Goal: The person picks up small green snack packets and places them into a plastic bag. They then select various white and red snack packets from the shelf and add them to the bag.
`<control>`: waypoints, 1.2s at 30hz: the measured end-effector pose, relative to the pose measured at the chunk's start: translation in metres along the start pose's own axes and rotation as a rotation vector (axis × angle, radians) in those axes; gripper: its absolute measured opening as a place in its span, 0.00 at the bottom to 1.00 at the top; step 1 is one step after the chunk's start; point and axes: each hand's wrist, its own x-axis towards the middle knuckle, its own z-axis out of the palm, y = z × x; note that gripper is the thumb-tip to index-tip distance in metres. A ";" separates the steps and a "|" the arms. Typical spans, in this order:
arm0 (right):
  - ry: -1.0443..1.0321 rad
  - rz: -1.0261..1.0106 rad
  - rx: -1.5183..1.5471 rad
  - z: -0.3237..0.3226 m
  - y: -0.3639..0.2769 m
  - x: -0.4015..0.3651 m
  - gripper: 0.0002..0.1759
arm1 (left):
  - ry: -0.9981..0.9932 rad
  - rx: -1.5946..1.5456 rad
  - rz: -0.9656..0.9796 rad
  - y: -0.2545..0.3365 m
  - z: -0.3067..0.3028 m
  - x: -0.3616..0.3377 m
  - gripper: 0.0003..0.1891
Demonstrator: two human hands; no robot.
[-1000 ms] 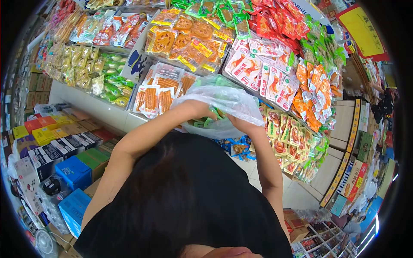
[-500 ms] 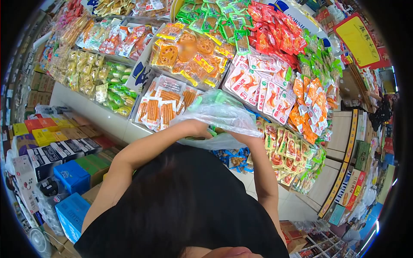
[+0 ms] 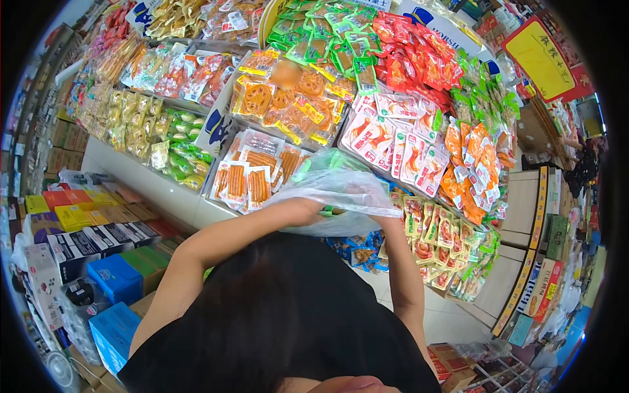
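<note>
A thin clear plastic bag (image 3: 344, 188) spans the space between my two hands, in front of my chest and over the near edge of the snack display. Green-wrapped items show faintly through its film. My left hand (image 3: 303, 211) is closed on the bag's left side, its fingertips partly covered by the plastic. On the other side, my right hand (image 3: 388, 223) grips the bag's right edge, with most of its fingers hidden behind the film. Closest to my left hand are packs of brown snack sticks (image 3: 257, 187); cream-and-red packets (image 3: 436, 239) lie beside my right hand.
Beyond the bag are lotus-root slice packs (image 3: 257, 98), green packets (image 3: 318, 33), red packets (image 3: 419, 59), white-and-pink packets (image 3: 373, 134) and orange packets (image 3: 468, 160). Stacked cartons (image 3: 114, 275) stand at left. A yellow sign (image 3: 540, 59) hangs at upper right.
The display and surroundings sit slightly lower in view. Both hands still hold the bag, now a little lower in the picture, with its film shifted slightly.
</note>
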 end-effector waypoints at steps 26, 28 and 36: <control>0.029 0.064 0.103 0.002 0.011 0.006 0.14 | 0.299 -1.462 -0.068 -0.006 -0.136 -0.001 0.21; 0.139 -0.009 0.166 0.009 0.026 0.005 0.12 | 0.269 -1.469 -0.060 -0.024 -0.148 0.015 0.20; 0.140 -0.048 0.027 0.003 0.028 0.013 0.13 | 0.646 -1.541 0.015 -0.063 -0.249 0.109 0.20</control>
